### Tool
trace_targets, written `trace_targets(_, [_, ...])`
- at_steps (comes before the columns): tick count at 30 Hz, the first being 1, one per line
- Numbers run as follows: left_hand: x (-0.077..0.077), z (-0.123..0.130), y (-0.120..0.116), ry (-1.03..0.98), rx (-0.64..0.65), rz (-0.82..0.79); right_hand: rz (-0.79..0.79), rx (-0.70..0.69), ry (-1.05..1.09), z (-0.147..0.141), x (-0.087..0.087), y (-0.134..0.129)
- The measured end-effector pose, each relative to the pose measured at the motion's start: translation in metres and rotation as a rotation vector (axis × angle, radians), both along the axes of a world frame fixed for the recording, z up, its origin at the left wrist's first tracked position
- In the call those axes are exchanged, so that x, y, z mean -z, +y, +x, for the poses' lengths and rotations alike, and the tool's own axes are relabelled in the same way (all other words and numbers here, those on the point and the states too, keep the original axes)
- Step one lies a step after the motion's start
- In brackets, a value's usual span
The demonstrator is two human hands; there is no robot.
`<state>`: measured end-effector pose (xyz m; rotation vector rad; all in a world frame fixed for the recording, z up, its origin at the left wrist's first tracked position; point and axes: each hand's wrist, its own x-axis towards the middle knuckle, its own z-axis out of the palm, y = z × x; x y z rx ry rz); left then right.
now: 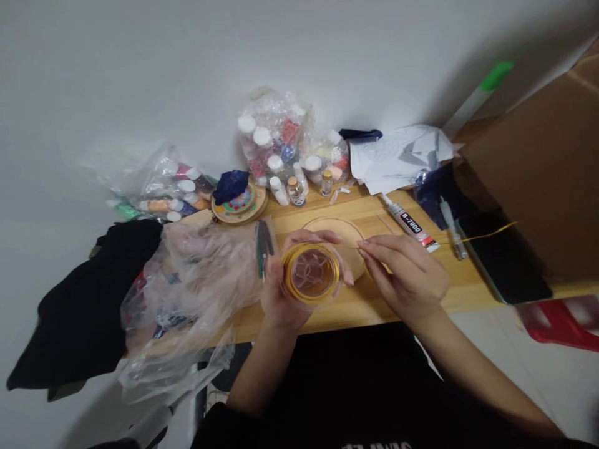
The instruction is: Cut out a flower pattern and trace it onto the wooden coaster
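**Spool left of the right fingertips, strand between**

Centre of frame: spool of yellow cord, end face turned to the camera. It is gripped by the left hand, curled round its left side. A short, near-level strand is pinched between thumb and fingers of the right hand, angled in from lower right; its loose end is seen over the phone.

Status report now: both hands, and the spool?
Left hand holding spool of yellow wire. Right hand pinching wire, free end out over phone. Round disc on table, partly behind hands.
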<state>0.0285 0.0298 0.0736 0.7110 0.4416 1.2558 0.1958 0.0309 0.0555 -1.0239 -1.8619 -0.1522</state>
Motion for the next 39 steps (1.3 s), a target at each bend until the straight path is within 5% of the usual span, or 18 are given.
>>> trace_targets(10, [-0.008, 0.003, 0.001, 0.095, -0.173, -0.228, -0.047, -0.004, 0.007, -0.009, 0.004, -0.006])
trace_targets(22, [-0.003, -0.007, 0.004, 0.011, 0.099, -0.394, -0.091, 0.062, -0.071, -0.006, 0.022, 0.004])
trace_targets(31, [-0.003, 0.000, 0.026, 0.048, -0.187, -0.615, -0.177, 0.077, -0.308, -0.008, 0.021, -0.002])
trace_targets(39, [-0.005, -0.004, 0.027, 0.156, -0.176, -0.555, -0.152, 0.046, -0.480, 0.000, 0.008, -0.008])
